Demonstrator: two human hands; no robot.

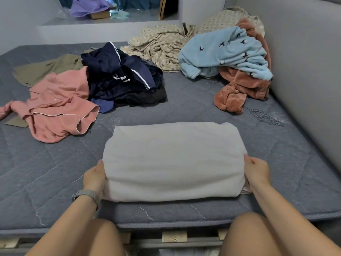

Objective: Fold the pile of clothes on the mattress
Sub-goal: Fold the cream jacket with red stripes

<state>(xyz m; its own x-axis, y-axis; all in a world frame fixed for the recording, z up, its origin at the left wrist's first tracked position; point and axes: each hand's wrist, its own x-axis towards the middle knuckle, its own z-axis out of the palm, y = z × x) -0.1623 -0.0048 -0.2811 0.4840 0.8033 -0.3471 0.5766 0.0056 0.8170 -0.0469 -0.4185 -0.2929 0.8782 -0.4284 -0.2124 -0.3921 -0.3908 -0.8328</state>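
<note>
While squaring the fold, gripping white cloth [173, 159] at 6 o'clock on mattress [203, 108]: left hand [95, 177] at its 9, right hand [256, 170] at its 3, fingers curled round the ends, likely keeping layers aligned. Unfolded still: pink top [59, 106] at 10, blue fleece [225, 50] at 1.

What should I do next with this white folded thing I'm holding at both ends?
Probably lift the white bundle and set it aside on a bare part of the mattress. It already looks folded into a neat rectangle, the left hand and right hand grip its ends, and the pink garment and others lie unfolded.
</note>
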